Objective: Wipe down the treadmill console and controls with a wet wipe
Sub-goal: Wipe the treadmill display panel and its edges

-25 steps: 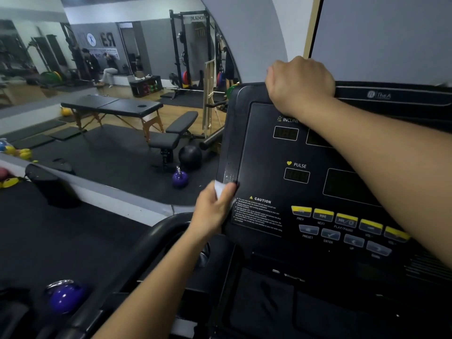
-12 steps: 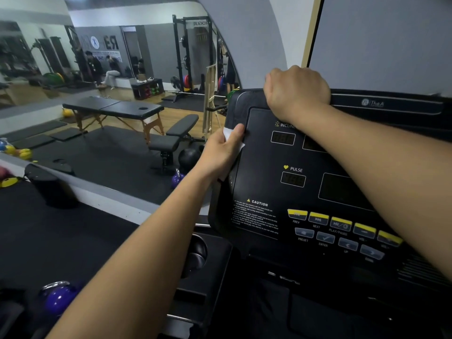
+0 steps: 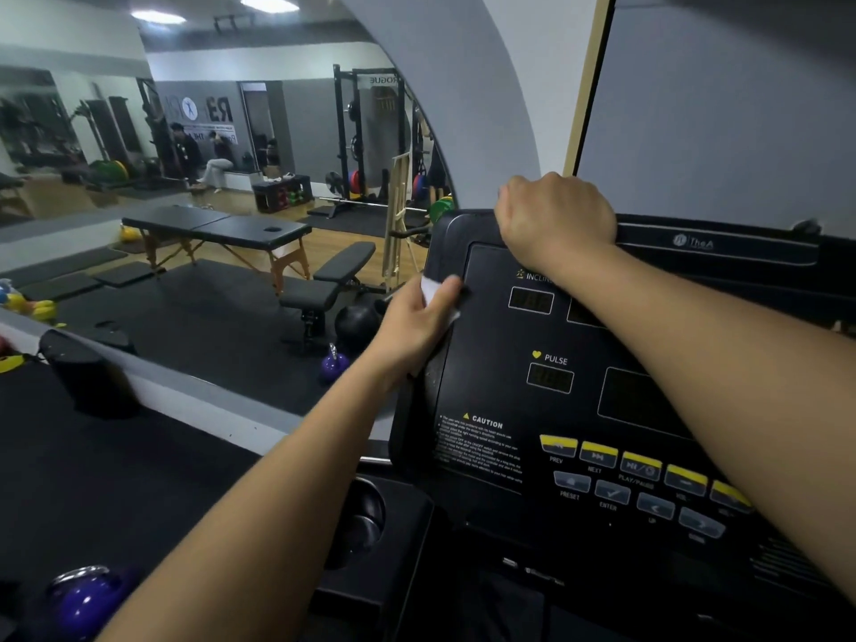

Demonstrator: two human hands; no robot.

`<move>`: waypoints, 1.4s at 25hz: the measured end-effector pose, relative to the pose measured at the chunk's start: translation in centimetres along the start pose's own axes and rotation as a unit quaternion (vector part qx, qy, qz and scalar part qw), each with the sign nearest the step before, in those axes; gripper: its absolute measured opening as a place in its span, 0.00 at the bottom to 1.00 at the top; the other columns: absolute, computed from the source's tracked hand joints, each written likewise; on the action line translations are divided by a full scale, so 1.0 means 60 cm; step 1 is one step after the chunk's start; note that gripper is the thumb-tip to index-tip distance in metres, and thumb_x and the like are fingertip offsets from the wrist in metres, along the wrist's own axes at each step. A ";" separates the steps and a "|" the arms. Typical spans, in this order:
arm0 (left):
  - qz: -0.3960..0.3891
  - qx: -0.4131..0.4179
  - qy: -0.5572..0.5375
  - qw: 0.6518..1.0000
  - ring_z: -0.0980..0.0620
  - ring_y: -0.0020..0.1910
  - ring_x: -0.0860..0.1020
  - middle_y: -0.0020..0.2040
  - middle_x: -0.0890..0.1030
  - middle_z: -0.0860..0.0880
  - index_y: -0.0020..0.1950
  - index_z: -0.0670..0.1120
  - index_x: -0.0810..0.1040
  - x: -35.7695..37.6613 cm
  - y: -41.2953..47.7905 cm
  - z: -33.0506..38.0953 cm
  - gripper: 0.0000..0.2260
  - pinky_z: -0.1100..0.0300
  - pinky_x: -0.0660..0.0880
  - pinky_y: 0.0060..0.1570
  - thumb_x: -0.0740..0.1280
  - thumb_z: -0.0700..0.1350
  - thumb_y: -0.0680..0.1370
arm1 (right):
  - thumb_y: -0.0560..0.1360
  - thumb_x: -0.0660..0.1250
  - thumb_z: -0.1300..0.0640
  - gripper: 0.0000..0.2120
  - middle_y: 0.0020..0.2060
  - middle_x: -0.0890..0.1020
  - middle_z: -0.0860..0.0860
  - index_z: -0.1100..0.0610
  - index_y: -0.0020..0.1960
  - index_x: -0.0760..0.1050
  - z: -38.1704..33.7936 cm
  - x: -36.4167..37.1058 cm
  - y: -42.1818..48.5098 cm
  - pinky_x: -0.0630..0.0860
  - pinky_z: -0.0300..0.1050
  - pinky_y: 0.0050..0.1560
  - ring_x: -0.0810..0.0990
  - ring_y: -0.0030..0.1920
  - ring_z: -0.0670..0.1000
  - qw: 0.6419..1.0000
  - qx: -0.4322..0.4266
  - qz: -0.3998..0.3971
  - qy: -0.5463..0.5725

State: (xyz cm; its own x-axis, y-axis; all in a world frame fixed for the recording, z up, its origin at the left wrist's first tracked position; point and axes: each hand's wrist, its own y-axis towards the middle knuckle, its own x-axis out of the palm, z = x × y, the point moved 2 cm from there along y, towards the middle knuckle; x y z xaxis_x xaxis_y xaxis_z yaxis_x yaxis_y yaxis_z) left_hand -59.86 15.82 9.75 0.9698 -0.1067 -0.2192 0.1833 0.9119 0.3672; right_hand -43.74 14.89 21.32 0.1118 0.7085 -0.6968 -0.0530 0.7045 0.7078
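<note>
The black treadmill console (image 3: pixel 500 345) fills the right half of the view, with dark displays marked INCLINE and PULSE and rows of yellow and grey buttons (image 3: pixel 639 479) low on its face. My left hand (image 3: pixel 417 317) presses a white wet wipe (image 3: pixel 433 291) against the console's upper left edge. My right hand (image 3: pixel 556 220) grips the console's top rim, its forearm crossing over the display area and hiding part of it.
A large mirror on the left reflects a gym: a massage table (image 3: pixel 217 229), a weight bench (image 3: pixel 333 280), a purple kettlebell (image 3: pixel 334 363), a squat rack. A cup holder (image 3: pixel 366 521) sits below the console. Another purple kettlebell (image 3: pixel 83 595) lies at the bottom left.
My left hand has slid the wipe up the console's left edge from beside the caution label to near the top corner. My right hand has stayed on the top rim.
</note>
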 end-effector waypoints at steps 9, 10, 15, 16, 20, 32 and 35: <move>0.024 0.190 0.389 0.901 0.37 0.47 0.78 0.42 0.80 0.42 0.39 0.48 0.70 0.052 0.154 0.166 0.14 0.53 0.63 0.39 0.56 0.52 0.81 | 0.79 0.52 0.52 0.19 0.45 0.80 0.63 0.61 0.53 0.77 0.011 -0.005 0.000 0.64 0.48 0.38 0.78 0.47 0.64 0.993 0.069 0.053 0.082; 0.032 0.213 0.428 0.878 0.36 0.47 0.78 0.45 0.81 0.40 0.46 0.47 0.74 0.059 0.149 0.166 0.10 0.53 0.64 0.39 0.56 0.50 0.80 | 0.79 0.52 0.52 0.17 0.44 0.79 0.63 0.61 0.53 0.76 0.013 -0.010 -0.002 0.65 0.49 0.37 0.78 0.45 0.64 0.988 0.082 0.073 0.108; 0.058 0.280 0.468 0.836 0.36 0.39 0.77 0.39 0.80 0.40 0.47 0.48 0.75 0.067 0.124 0.156 0.16 0.53 0.60 0.35 0.53 0.55 0.81 | 0.78 0.52 0.56 0.11 0.39 0.73 0.58 0.59 0.55 0.70 0.020 -0.022 -0.004 0.64 0.48 0.34 0.70 0.39 0.59 0.973 0.104 0.107 0.179; 0.059 0.263 0.468 0.842 0.36 0.40 0.77 0.39 0.80 0.41 0.44 0.49 0.73 0.062 0.128 0.156 0.17 0.53 0.62 0.35 0.51 0.57 0.82 | 0.78 0.52 0.56 0.11 0.40 0.74 0.59 0.59 0.55 0.70 0.021 -0.022 -0.004 0.64 0.48 0.34 0.70 0.39 0.59 0.973 0.103 0.104 0.180; 0.112 0.242 0.420 0.868 0.39 0.43 0.77 0.41 0.80 0.44 0.40 0.48 0.68 0.045 0.111 0.128 0.17 0.53 0.66 0.37 0.52 0.57 0.82 | 0.77 0.55 0.57 0.11 0.45 0.78 0.63 0.60 0.53 0.72 0.018 -0.017 -0.002 0.66 0.49 0.36 0.75 0.44 0.64 0.985 0.088 0.069 0.133; 0.019 -0.024 0.018 0.999 0.58 0.47 0.79 0.46 0.82 0.61 0.53 0.58 0.75 0.001 -0.117 -0.079 0.18 0.59 0.74 0.46 0.61 0.67 0.71 | 0.76 0.54 0.58 0.10 0.35 0.71 0.56 0.61 0.49 0.72 0.009 -0.007 -0.003 0.61 0.46 0.30 0.69 0.34 0.59 0.995 0.034 0.052 0.076; -0.032 -0.070 -0.076 0.994 0.64 0.34 0.75 0.33 0.77 0.61 0.35 0.59 0.74 -0.008 -0.152 -0.115 0.14 0.68 0.70 0.37 0.64 0.68 0.70 | 0.76 0.54 0.58 0.09 0.35 0.69 0.56 0.60 0.49 0.70 0.004 -0.005 -0.004 0.58 0.45 0.29 0.68 0.34 0.58 0.997 0.021 0.044 0.056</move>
State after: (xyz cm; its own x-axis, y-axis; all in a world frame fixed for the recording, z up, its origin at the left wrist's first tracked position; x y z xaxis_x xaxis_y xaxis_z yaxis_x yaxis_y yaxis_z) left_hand -63.07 10.28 0.27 0.9717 -0.2160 -0.0952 0.2324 0.9461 0.2255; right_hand -43.51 14.49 21.38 -0.0035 0.7694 -0.6388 -0.0152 0.6386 0.7693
